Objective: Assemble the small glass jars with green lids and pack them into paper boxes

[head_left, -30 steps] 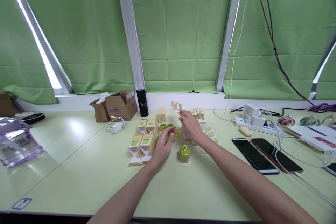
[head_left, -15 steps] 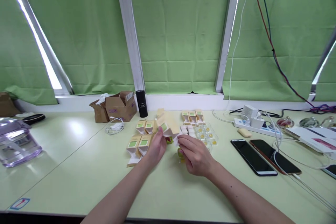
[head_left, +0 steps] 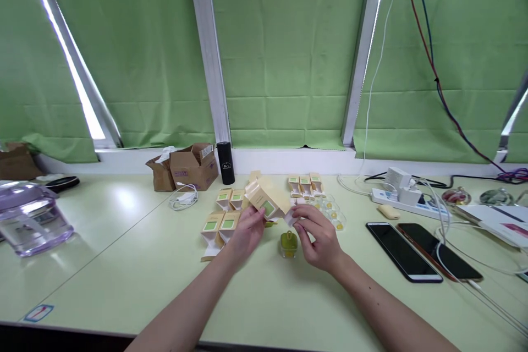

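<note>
Gripping the slanted box [head_left: 264,198] in my left fingers [head_left: 259,214], I pinch its flap [head_left: 290,219] with my right fingers [head_left: 306,212]; the jar [head_left: 289,245] stands below, nearer the right.

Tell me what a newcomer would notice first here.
The green blinds spanning the whole background would probably catch the eye first. Next come the hands at the middle of the pale table: the left hand holds a small carton, the right hand pinches its white flap. Just below the carton sits a green-lidded jar.
</note>
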The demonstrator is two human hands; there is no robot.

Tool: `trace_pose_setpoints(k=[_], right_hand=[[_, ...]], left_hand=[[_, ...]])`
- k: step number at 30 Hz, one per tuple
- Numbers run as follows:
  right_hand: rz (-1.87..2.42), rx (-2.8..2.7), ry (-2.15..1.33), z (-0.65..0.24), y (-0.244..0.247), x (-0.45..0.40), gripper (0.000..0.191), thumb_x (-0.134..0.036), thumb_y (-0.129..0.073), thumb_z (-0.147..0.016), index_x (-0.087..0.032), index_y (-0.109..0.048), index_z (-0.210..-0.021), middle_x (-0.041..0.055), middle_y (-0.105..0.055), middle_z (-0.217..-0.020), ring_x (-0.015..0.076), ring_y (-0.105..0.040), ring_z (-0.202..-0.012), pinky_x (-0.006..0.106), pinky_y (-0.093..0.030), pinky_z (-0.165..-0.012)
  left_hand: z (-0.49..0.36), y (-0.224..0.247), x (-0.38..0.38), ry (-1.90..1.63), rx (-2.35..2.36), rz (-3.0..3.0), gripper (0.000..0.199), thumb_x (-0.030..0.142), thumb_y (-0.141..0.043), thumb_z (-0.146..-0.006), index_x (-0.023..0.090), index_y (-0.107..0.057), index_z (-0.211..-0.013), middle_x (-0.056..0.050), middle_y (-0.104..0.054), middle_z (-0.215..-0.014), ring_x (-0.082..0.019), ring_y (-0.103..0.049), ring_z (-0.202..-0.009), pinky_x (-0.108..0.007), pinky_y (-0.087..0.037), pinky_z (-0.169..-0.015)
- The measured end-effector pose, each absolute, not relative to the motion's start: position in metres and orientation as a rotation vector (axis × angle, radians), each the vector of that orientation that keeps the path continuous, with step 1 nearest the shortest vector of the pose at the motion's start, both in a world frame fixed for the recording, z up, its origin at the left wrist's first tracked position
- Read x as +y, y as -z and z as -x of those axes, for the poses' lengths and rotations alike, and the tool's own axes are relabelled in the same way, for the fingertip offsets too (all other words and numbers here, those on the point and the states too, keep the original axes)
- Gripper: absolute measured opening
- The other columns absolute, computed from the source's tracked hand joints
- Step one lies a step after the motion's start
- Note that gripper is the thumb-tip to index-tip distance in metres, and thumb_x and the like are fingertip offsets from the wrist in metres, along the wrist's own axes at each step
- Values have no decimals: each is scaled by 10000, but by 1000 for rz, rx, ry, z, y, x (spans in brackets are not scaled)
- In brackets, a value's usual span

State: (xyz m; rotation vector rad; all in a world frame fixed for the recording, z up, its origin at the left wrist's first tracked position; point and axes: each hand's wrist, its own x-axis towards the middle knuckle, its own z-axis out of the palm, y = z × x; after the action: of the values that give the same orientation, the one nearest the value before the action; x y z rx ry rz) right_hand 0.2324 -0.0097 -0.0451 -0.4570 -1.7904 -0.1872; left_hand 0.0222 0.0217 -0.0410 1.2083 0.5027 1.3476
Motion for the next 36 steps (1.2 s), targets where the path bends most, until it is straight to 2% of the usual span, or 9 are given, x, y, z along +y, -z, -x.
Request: trace_pose_setpoints(k=[5,8,10,13,15,21,25,31,36], right_hand=[[585,-1649,256,-237,43,-7,235,-90,-617,-940,-253,-706,-1084,111,-718,-1066,331,-682,-1113,566,-601,-929],[623,-1645,287,-238,44,-5,260,-106,-622,-941,-252,-690,-1145,116,-716,-1087,333,-667,-1095,569,-595,-922],[625,-1667,296,-237,46,-4,310,-103,-616,-942,-248,-668,-1210,121,-718,-1113,333,-658,-1100,574,-590,-932],[638,-1693,311,-238,50,-2,385,-105,-600,-953,-251,-627,-1308,128,-722,-1163,341,-651,-1124,595,-578,-957],[657,-1697,318,-238,51,-1,418,-116,-591,-965,-258,-602,-1358,132,-721,-1190,347,-646,-1143,603,-576,-965],[673,-1723,339,-240,54,3,459,-111,-551,-981,-260,-564,-1414,135,-716,-1208,348,-631,-1149,601,-586,-949],[671,-1728,350,-240,53,3,484,-104,-541,-976,-260,-544,-1434,140,-706,-1224,355,-628,-1159,609,-581,-950],[663,-1725,360,-239,52,2,503,-98,-550,-966,-256,-532,-1444,141,-696,-1226,356,-625,-1167,612,-572,-968],[658,-1732,369,-239,52,0,513,-91,-552,-959,-251,-533,-1446,142,-693,-1229,354,-616,-1175,608,-559,-985]], left_hand=[[-20,50,31,-1523,652,-1247,635,469,-949,-739,225,-648,-1243,-117,-737,-1295,-321,-663,-1265,-451,-521,-1084],[-19,50,31,-1618,843,-1405,616,408,-978,-686,227,-645,-1172,-97,-741,-1155,-323,-668,-1189,-453,-539,-1032],[-19,49,27,-1680,941,-1642,546,347,-945,-720,245,-641,-1162,-89,-715,-1165,-322,-647,-1180,-479,-540,-1029],[-19,46,16,-1788,990,-2173,354,218,-807,-843,269,-665,-1164,-106,-654,-1289,-335,-556,-1290,-566,-473,-1125],[-20,46,11,-1887,1040,-2403,260,147,-721,-896,282,-703,-1118,-117,-579,-1361,-342,-502,-1342,-588,-453,-1137],[-19,49,7,-2043,986,-2690,346,34,-681,-884,314,-737,-1079,-105,-455,-1369,-328,-492,-1333,-550,-512,-1080],[-18,46,3,-2037,903,-2804,412,10,-695,-837,347,-736,-1071,-95,-443,-1346,-323,-509,-1272,-541,-524,-1040],[-19,43,-1,-2042,853,-2821,400,8,-690,-832,350,-724,-1036,-83,-441,-1339,-316,-496,-1248,-535,-502,-1035],[-21,48,2,-2057,898,-2774,400,37,-701,-852,332,-653,-1118,-97,-437,-1343,-324,-514,-1291,-541,-521,-1046]])
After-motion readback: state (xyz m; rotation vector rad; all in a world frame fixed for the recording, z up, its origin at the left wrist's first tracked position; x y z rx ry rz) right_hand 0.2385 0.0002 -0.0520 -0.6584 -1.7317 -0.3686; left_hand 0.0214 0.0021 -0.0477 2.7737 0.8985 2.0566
